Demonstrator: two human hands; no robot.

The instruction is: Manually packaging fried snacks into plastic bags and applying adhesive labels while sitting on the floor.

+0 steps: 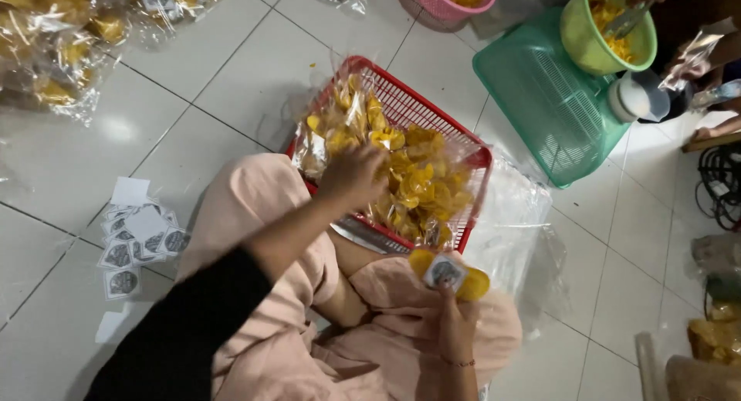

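Note:
A red plastic basket (401, 100) stands on the tiled floor in front of my knees. It holds a clear bag full of yellow chips (413, 177). My left hand (351, 177), in a black sleeve, is curled down into the chips at the basket's near left side, its fingertips hidden. My right hand (457, 328) is raised over my lap just short of the basket. It pinches two yellow chips (472, 284) together with a small square paper label (445, 272).
Loose paper labels (139, 239) lie on the floor to my left, and packed chip bags (54, 46) at far left. Behind the basket are a green basket (540, 100), a green bowl (606, 30), a pink basket (444, 3) and another person's hand (695, 57). Clear bags (509, 216) lie right.

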